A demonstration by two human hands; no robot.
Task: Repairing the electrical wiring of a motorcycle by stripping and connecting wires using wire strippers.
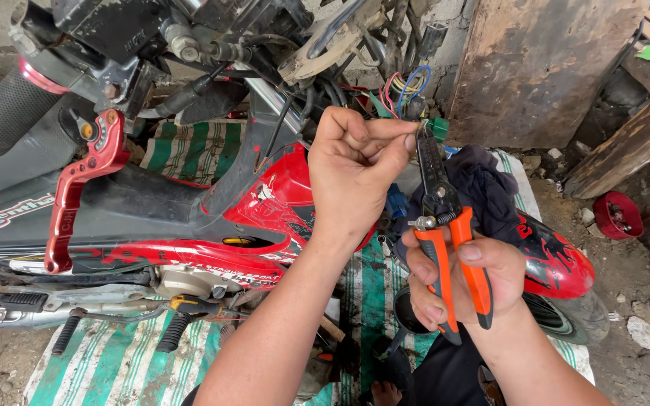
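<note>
Soft, even daylight fills the scene; shadows are faint and diffuse, deepest beneath the motorcycle (pixel 189 225); mild sheen on its red panels, no harsh glare; focus is sharp throughout; wide-angle bending shows at the frame's edges.

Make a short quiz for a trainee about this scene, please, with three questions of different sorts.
1. True or false: the right hand holds orange-handled pliers.
2. What does the left hand pinch? A) a wire B) the red lever C) a cloth
3. Fill in: the motorcycle stands on a green and white striped ____.

Key: 1 true; 2 A; 3 mat.
</note>
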